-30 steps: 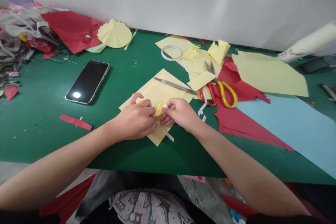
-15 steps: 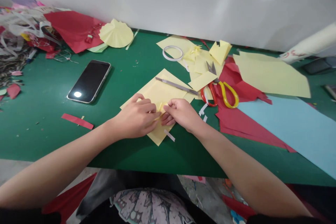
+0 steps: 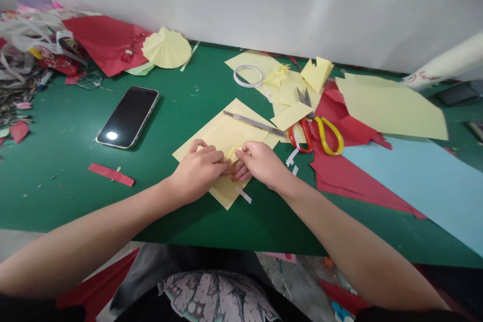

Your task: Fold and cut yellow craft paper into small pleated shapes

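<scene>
Both hands meet over a pale yellow sheet of paper (image 3: 211, 136) lying cornerwise on the green table. Between their fingertips is a small folded piece of yellow paper (image 3: 231, 153), mostly covered by the fingers. My right hand (image 3: 258, 163) pinches it from the right with thumb and forefinger, the other fingers curled below. My left hand (image 3: 199, 168) has its fingers bent and closed on the piece's left side. A slim metal blade-like tool (image 3: 254, 123) rests across the sheet beyond the hands. A white strip (image 3: 243, 194) lies by the sheet's near edge.
Scissors (image 3: 323, 136) with red and yellow handles lie right, among red paper (image 3: 339, 181) and yellow scraps. Behind is a tape roll (image 3: 248, 76). A phone (image 3: 129, 117) and a red strip (image 3: 111, 174) lie left; a pleated yellow paper fan (image 3: 167, 49) is farther back. Light blue paper (image 3: 422, 176) covers the right.
My left hand has shifted slightly, its fingers drawn in closer around the small yellow piece. My right hand keeps its pinch almost unmoved. The things on the table lie as before.
</scene>
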`<act>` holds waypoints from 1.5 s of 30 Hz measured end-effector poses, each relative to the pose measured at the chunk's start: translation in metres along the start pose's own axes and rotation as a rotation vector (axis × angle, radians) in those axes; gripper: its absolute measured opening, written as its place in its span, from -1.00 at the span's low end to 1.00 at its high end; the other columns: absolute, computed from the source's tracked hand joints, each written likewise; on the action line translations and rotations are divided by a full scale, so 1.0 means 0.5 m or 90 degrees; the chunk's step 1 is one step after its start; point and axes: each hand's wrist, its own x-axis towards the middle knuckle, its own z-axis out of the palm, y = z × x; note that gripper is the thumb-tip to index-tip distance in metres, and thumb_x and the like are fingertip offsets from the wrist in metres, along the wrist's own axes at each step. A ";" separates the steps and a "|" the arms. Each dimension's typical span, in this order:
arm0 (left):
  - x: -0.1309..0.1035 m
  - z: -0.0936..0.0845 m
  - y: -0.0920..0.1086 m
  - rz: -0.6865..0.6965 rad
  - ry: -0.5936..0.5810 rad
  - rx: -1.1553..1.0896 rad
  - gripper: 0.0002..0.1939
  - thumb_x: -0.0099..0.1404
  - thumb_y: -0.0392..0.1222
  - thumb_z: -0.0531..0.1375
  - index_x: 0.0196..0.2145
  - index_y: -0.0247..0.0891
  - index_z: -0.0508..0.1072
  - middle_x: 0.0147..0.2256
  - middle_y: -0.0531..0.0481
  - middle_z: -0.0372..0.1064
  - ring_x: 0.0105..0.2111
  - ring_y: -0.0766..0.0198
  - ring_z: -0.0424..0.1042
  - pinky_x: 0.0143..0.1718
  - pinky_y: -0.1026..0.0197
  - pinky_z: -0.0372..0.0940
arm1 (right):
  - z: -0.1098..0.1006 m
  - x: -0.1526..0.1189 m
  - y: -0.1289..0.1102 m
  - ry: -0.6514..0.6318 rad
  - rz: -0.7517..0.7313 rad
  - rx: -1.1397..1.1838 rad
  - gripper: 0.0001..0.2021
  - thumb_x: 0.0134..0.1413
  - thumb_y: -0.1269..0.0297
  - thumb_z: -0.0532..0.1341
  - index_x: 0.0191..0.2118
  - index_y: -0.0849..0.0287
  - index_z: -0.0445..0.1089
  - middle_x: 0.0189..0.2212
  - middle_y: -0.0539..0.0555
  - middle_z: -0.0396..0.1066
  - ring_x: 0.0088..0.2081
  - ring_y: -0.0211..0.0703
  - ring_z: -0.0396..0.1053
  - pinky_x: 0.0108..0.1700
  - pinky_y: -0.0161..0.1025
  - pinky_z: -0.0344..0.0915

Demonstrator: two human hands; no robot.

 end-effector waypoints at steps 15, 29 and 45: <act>0.003 -0.052 -0.021 0.178 -0.095 0.039 -0.66 0.19 -0.29 -0.04 -0.70 -0.28 0.27 -0.65 0.10 0.18 -0.57 0.38 0.15 -0.25 0.14 0.05 | 0.000 0.002 0.007 0.008 -0.008 -0.011 -0.81 0.11 0.40 -0.03 -0.52 0.20 0.07 -0.67 0.01 0.36 -0.63 -0.24 0.39 -0.61 -0.32 0.38; 0.003 -0.032 -0.005 0.171 -0.069 0.051 -0.66 0.21 -0.29 -0.08 -0.65 -0.29 0.32 -0.66 0.09 0.22 -0.63 0.40 0.16 -0.42 0.18 0.04 | 0.002 -0.001 0.005 0.028 -0.018 -0.021 -0.84 0.08 0.39 0.02 -0.50 0.18 0.05 -0.69 -0.01 0.36 -0.64 -0.24 0.39 -0.60 -0.30 0.39; 0.002 -0.028 0.002 0.136 -0.086 0.022 -0.69 0.19 -0.27 -0.07 -0.62 -0.30 0.32 -0.68 0.07 0.22 -0.66 0.38 0.18 -0.56 0.22 0.01 | -0.001 -0.002 0.008 0.024 -0.042 -0.046 -0.83 0.08 0.39 0.00 -0.51 0.15 0.05 -0.70 -0.01 0.35 -0.64 -0.23 0.39 -0.62 -0.32 0.39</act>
